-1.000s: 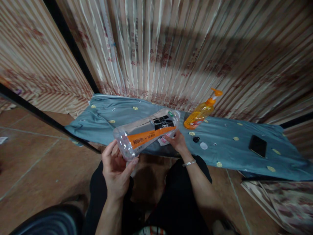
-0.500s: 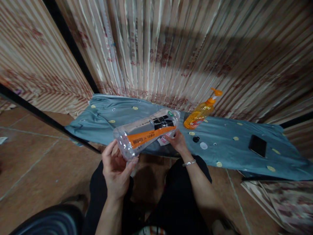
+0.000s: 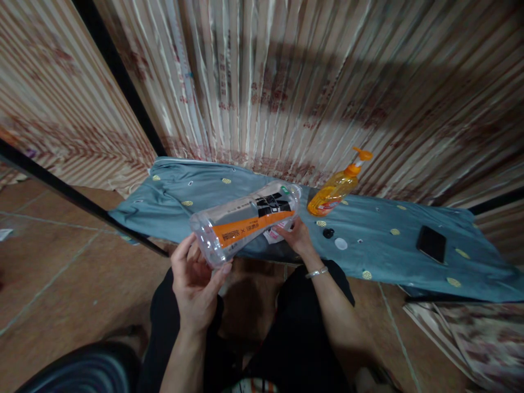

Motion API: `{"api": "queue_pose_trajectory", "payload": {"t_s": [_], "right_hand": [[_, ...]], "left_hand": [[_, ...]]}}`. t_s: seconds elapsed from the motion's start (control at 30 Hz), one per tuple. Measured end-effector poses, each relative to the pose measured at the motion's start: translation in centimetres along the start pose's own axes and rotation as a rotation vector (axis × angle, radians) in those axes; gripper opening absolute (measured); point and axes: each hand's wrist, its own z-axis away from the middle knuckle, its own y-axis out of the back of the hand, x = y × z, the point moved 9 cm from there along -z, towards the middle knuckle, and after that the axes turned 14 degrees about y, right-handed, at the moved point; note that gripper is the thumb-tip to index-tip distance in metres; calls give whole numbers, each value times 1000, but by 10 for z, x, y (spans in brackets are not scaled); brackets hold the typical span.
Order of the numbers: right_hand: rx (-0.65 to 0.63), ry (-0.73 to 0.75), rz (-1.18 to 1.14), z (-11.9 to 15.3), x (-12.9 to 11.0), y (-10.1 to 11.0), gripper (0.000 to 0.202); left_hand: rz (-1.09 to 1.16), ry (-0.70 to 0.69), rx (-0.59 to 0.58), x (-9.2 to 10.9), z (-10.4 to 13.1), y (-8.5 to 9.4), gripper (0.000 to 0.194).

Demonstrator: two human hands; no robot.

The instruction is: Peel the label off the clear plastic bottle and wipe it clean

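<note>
A clear plastic bottle [image 3: 249, 221] with an orange and black label is held tilted, its neck up to the right. My left hand [image 3: 196, 281] grips its base between thumb and fingers. Near the neck, my right hand [image 3: 297, 236] is closed on the bottle, with a bracelet on the wrist. Just behind the bottle shows part of a white and pink item [image 3: 273, 234]. To the right stands an orange pump bottle [image 3: 332, 191] of yellow liquid. A small black piece [image 3: 328, 233] and a white disc [image 3: 340, 243] lie near my right hand.
Teal patterned cloth [image 3: 380, 240] covers the narrow surface, with a dark phone [image 3: 432, 244] at its right. Black poles [image 3: 82, 199] rise at the left. Pleated curtain [image 3: 266, 82] hangs behind. A dark round ridged object [image 3: 82, 371] is at lower left.
</note>
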Motion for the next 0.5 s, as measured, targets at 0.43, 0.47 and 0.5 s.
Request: {"api": "queue_pose_trajectory", "payload": {"t_s": [0.43, 0.47, 0.5], "right_hand": [[-7, -15, -18, 0, 3, -2, 62], [-9, -21, -12, 0, 3, -1, 63], [-11, -27, -5, 0, 3, -1, 64]], "left_hand": [[11, -1, -9, 0, -1, -1, 66], [7, 1, -5, 0, -1, -1, 67], [1, 4, 1, 0, -1, 0, 67]]}}
